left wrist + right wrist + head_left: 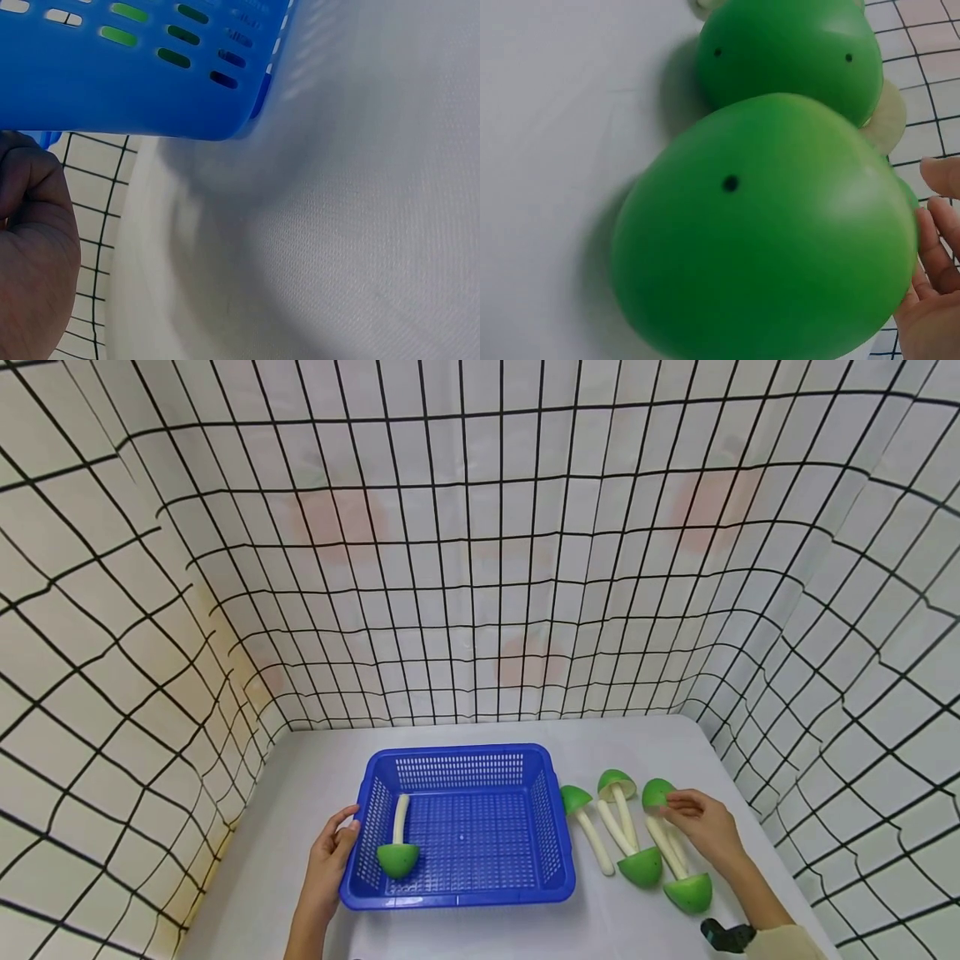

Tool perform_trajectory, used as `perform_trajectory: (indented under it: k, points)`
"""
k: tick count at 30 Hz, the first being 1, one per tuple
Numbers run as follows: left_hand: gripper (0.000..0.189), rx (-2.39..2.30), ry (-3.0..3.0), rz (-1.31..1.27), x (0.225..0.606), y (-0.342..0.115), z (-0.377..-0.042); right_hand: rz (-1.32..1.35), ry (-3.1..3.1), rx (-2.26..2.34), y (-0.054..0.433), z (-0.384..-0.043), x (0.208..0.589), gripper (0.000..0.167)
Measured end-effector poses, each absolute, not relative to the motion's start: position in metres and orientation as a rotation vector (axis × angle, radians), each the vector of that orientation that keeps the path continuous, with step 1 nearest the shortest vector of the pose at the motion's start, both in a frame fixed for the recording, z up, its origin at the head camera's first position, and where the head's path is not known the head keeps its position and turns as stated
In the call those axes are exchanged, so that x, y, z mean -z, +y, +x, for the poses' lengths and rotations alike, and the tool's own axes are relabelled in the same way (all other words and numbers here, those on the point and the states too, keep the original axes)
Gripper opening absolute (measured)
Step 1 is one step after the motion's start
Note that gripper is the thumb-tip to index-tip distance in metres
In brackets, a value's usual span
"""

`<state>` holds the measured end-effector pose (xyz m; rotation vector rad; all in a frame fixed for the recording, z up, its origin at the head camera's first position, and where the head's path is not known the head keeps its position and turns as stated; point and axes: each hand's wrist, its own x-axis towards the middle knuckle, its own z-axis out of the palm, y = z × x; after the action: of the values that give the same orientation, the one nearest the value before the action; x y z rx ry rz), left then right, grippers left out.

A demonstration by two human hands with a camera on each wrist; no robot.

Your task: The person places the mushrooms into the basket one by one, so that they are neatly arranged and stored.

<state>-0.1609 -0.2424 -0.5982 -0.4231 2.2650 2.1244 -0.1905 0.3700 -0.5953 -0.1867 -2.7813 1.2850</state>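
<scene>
A blue plastic basket [465, 900] with slotted walls stands on the white table. One toy mushroom [399, 858] with a green cap and pale stem lies inside, near the left wall. My left hand [327, 860] holds the basket's left rim, its fingers curled there in the left wrist view. Several more green-capped mushrooms lie right of the basket. Over the farthest-right upper cap [657, 791] is my right hand [701, 827], thumb and fingers apart in the right wrist view; whether it touches the cap I cannot tell. A large green cap [765, 232] fills much of that view.
Black wire grid [480, 568] walls rise behind and on both sides of the table [307, 777], with pale cloth behind them. A dark wrist device [726, 935] sits by the right sleeve [783, 943]. Other mushrooms [640, 867] lie close together, stems side by side.
</scene>
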Motion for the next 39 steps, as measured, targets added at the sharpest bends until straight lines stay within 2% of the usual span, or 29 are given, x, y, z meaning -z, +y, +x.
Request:
perform_trajectory:
  k: [9,18,24,33,39]
  points:
    - [0.053,-2.106,2.269,-0.426,0.6,-0.244,-0.162,-0.286,-2.873,-1.154,0.381,-0.188,0.608,0.046]
    - [0.051,-2.13,2.249,-0.425,0.6,-0.242,-0.162,-0.417,-2.997,-1.21,0.388,-0.188,0.617,0.056]
    - [0.053,-2.109,2.26,-0.439,0.601,-0.244,-0.162,-0.315,-3.019,-1.213,0.386,-0.186,0.618,0.051]
    - [0.053,-2.095,2.279,-0.447,0.6,-0.243,-0.162,-0.23,-3.045,-1.332,0.384,-0.187,0.623,0.059]
    - [0.053,-2.103,2.272,-0.443,0.6,-0.243,-0.162,-0.22,-3.018,-1.287,0.382,-0.188,0.619,0.052]
